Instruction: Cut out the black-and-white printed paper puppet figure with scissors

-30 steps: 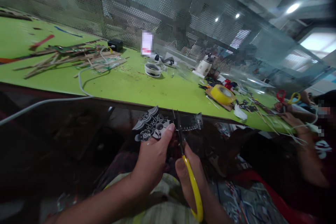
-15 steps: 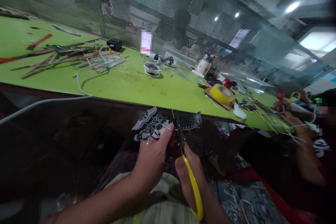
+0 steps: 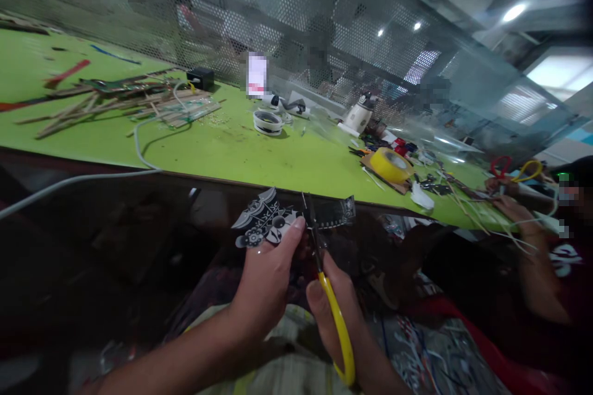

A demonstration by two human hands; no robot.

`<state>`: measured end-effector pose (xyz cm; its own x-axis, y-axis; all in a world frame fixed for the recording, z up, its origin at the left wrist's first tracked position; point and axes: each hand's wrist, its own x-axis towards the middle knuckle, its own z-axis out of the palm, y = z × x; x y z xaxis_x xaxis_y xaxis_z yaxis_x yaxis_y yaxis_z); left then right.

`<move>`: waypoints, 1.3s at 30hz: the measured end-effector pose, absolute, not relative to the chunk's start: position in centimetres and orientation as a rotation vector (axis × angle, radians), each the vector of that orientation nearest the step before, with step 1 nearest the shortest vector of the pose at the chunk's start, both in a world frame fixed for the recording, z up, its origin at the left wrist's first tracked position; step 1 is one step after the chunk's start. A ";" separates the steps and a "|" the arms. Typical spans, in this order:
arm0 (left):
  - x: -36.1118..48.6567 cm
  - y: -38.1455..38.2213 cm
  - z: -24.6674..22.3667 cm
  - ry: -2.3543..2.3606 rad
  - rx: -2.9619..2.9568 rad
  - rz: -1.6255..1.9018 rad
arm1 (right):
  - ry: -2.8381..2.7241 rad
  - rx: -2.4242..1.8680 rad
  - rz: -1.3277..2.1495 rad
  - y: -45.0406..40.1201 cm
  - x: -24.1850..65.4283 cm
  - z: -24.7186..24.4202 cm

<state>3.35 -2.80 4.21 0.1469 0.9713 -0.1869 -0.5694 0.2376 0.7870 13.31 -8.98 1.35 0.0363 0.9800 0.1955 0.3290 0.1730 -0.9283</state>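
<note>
A black and white patterned sheet is pinched in my left hand, its thumb lying on top near a printed face. My right hand is closed around yellow-handled scissors. The dark blades point up and away from me, beside my left thumb, at the sheet. To the right of the blades, a dark strip of printed film sticks out. Both hands are above my lap, just below the front edge of the green table.
On the table lie wooden sticks, a white tape roll, a yellow tape roll and a white cable. A lit phone stands behind. At the right, another person's hand is near red and yellow scissor handles.
My right hand and the scissor handles have shifted slightly left. The handles near the other person's hand at the right look wider apart. The sheet has barely moved.
</note>
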 end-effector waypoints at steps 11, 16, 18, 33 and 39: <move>2.6 -2.2 3.7 0.653 0.394 1.187 | -1.466 -1.394 0.819 -9.0 13.3 0.9; 1.8 -1.8 3.7 0.651 0.419 1.236 | -1.437 -1.473 0.817 -9.0 13.6 0.9; 1.0 -1.7 3.8 0.615 0.384 1.262 | -1.386 -1.517 0.813 -8.9 13.6 0.8; -5.4 4.2 3.9 0.660 1.306 0.743 | -1.676 -1.535 0.950 -9.3 15.7 4.6; -5.3 4.6 5.8 0.625 1.564 0.498 | -1.832 -1.471 1.019 -9.2 17.3 6.6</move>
